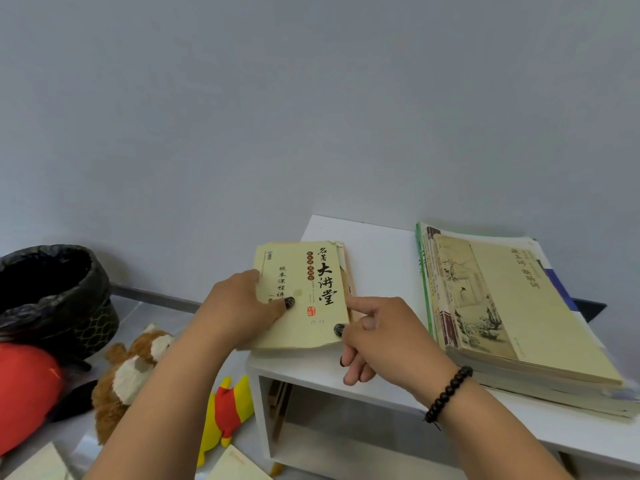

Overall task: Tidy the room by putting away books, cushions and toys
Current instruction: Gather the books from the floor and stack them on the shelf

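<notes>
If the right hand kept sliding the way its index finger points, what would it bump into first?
Likely the yellow book: the right hand points its index finger up-left at the book's right edge, seemingly already touching it. Depth is hard to judge.

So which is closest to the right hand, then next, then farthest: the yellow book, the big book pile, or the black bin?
From the right hand:
1. Yellow book, touching its thumb, just left.
2. Book pile, on the right.
3. Black bin, far left on the floor.

Book left of stack (on shelf)
</notes>
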Demonstrator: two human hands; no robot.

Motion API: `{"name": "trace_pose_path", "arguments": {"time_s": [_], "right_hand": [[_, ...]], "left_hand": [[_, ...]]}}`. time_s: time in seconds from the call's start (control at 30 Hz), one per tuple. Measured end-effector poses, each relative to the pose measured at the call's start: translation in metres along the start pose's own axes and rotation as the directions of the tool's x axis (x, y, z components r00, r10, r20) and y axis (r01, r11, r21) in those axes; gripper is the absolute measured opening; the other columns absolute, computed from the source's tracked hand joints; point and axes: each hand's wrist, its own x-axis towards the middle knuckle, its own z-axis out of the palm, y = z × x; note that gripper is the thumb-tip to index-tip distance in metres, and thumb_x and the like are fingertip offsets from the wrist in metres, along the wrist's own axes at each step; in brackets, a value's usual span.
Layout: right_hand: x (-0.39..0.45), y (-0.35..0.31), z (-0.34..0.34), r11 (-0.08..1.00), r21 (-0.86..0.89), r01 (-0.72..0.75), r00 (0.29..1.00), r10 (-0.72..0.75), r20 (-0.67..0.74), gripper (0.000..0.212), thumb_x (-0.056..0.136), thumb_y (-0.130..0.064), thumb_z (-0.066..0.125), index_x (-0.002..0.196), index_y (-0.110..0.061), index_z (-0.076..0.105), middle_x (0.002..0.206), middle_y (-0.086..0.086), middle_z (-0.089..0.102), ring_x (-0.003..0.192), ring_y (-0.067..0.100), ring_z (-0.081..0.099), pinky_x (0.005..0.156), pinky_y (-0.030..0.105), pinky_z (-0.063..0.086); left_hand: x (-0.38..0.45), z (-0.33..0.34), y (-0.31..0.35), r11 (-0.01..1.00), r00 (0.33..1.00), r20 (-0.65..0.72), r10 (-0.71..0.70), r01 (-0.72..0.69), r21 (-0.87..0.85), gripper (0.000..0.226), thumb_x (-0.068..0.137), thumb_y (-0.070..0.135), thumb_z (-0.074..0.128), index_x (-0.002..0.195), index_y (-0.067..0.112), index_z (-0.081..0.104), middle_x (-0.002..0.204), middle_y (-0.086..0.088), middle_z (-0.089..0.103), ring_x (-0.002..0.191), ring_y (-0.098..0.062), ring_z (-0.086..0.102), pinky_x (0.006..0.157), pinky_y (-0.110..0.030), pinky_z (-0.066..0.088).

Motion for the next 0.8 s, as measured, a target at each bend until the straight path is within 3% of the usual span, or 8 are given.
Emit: {"name": "trace_pose_path", "arguments": {"time_s": [0.1,0.17,0.47,0.63,0.8], "right_hand": [[-0.003,0.001,-0.003,0.999,0.047,-0.028,0.998,0.025,0.061,0.058,0.092,0.004,0.049,0.147,-0.011,0.035,0.054,0.005,0.063,0.044,0.018,0.061,0.042,0.021,0.045],[-0.003,0.002,-0.002,0.994,0.093,-0.049,0.996,0.042,0.083,0.058,0.092,0.005,0.050,0.146,-0.008,0.035,0.054,0.006,0.064,0.043,0.018,0.061,0.042,0.022,0.046],[0.005,0.008,-0.003,0.990,0.131,-0.049,0.999,0.050,0.000,0.061,0.091,0.006,0.047,0.147,-0.017,0.036,0.056,0.008,0.063,0.044,0.019,0.062,0.043,0.022,0.047],[0.010,0.011,-0.004,0.991,0.119,-0.055,0.997,0.061,-0.049,0.059,0.091,0.005,0.047,0.146,-0.015,0.038,0.055,0.007,0.063,0.043,0.019,0.061,0.042,0.023,0.046],[0.013,0.013,-0.005,0.996,0.078,-0.050,0.996,0.056,-0.065,0.058,0.091,0.004,0.046,0.146,-0.016,0.038,0.053,0.004,0.062,0.044,0.018,0.061,0.042,0.022,0.045]], "left_hand": [[-0.003,-0.003,-0.008,0.995,0.995,-0.091,-0.050,0.058,0.085,0.049,0.090,0.050,0.059,0.125,0.016,0.056,0.082,0.010,0.048,0.070,-0.006,0.044,0.055,-0.019,0.034],[-0.003,-0.002,-0.011,0.992,0.988,-0.138,-0.065,0.079,0.102,0.046,0.091,0.051,0.058,0.122,0.017,0.058,0.073,0.013,0.040,0.061,-0.003,0.039,0.052,-0.018,0.032],[0.013,0.015,-0.006,0.995,0.995,-0.096,0.017,-0.007,0.102,0.057,0.092,0.057,0.050,0.134,0.018,0.047,0.080,0.012,0.042,0.078,-0.013,0.048,0.060,-0.026,0.038],[0.018,0.021,-0.002,0.997,0.996,-0.089,0.030,-0.024,0.067,0.056,0.095,0.053,0.049,0.137,0.016,0.043,0.099,0.006,0.046,0.088,-0.017,0.049,0.068,-0.028,0.041],[0.020,0.025,0.003,0.998,0.996,-0.074,0.043,-0.039,0.054,0.056,0.097,0.049,0.048,0.140,0.015,0.039,0.098,0.005,0.046,0.088,-0.016,0.047,0.062,-0.025,0.036]]}}
